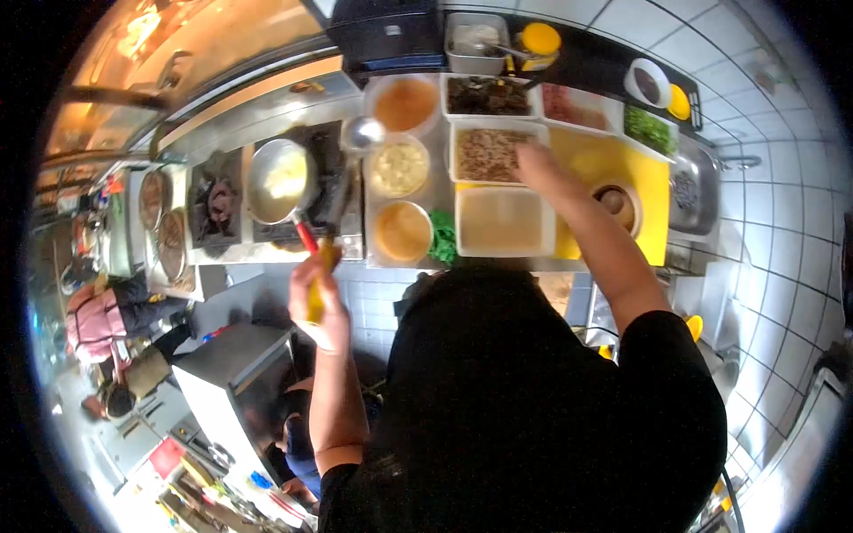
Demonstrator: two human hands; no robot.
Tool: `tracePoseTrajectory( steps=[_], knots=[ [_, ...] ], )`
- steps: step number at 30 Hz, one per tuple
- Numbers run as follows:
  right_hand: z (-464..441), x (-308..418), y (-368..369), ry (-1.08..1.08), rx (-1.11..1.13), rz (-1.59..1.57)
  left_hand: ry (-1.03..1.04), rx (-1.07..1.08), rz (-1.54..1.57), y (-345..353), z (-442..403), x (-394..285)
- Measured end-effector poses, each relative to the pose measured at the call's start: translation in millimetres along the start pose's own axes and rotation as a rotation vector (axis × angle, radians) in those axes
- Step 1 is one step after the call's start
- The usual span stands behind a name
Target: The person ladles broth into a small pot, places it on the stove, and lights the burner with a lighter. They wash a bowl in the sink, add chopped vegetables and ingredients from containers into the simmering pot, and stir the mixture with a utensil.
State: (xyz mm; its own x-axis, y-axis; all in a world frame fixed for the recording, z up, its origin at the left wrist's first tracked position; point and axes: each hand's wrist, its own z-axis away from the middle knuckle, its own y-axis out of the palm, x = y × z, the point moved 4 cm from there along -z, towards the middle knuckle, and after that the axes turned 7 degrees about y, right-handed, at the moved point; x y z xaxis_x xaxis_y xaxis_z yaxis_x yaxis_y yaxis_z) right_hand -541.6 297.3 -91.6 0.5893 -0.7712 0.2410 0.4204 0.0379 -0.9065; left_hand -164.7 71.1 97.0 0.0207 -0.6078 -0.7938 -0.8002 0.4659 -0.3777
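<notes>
My left hand [321, 302] is closed around the yellow handle of a ladle [362, 133], whose metal bowl hangs beside the stove's right edge. The end of a frying pan's [258, 197] red handle lies against that hand; whether the fingers grip it too, I cannot tell. Pale yellow food [287, 173] is in the pan, on the stove. My right hand [536, 166] reaches over the right side of a white tray of brown, crumbly food [487, 153]. Its fingers are blurred, and anything in them is hidden.
Round tubs stand right of the stove, including one of pale chunks [400, 167]. A tray of pale liquid [503, 222] is nearest my body. Green herbs [649, 131] and a brown-filled bowl [616, 206] lie right, before a sink [696, 191]. Other people are at lower left.
</notes>
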Motion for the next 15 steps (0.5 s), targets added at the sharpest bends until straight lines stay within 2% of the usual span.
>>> tracePoseTrajectory(
  steps=[2, 4, 6, 7, 10, 12, 14, 15],
  knots=[
    [0.7, 2.9, -0.1, 0.064, 0.009, -0.053, 0.188, 0.276, -0.175, 43.0, -10.3, -37.7],
    [10.1, 9.6, -12.5, 0.085, 0.012, -0.060, 0.265, 0.511, -0.027, 86.4, -4.1, -41.8],
    [16.0, 14.2, -18.2, 0.073, -0.003, -0.062, 0.312, 0.653, 0.073, 122.4, -0.4, -46.2],
    [17.9, 14.6, -18.6, 0.055, -0.019, -0.060, 0.369, 0.784, -0.009, 136.2, 4.2, -39.9],
    [16.9, 18.4, -16.5, 0.053, -0.058, -0.047, 0.499, 0.893, -0.070, 161.6, 7.3, -40.4],
    [10.1, 19.0, -11.6, 0.038, -0.145, -0.115, 0.299, 0.874, 0.078, 165.7, 15.1, -31.8],
    [4.4, 14.7, -0.9, -0.006, -0.291, -0.260, 0.291, 0.760, 0.089, 164.8, 12.4, -45.2],
    [2.0, 14.8, 3.1, -0.053, -0.294, -0.319, 0.269, 0.691, 0.104, 163.5, 6.6, -47.4]
  ],
)
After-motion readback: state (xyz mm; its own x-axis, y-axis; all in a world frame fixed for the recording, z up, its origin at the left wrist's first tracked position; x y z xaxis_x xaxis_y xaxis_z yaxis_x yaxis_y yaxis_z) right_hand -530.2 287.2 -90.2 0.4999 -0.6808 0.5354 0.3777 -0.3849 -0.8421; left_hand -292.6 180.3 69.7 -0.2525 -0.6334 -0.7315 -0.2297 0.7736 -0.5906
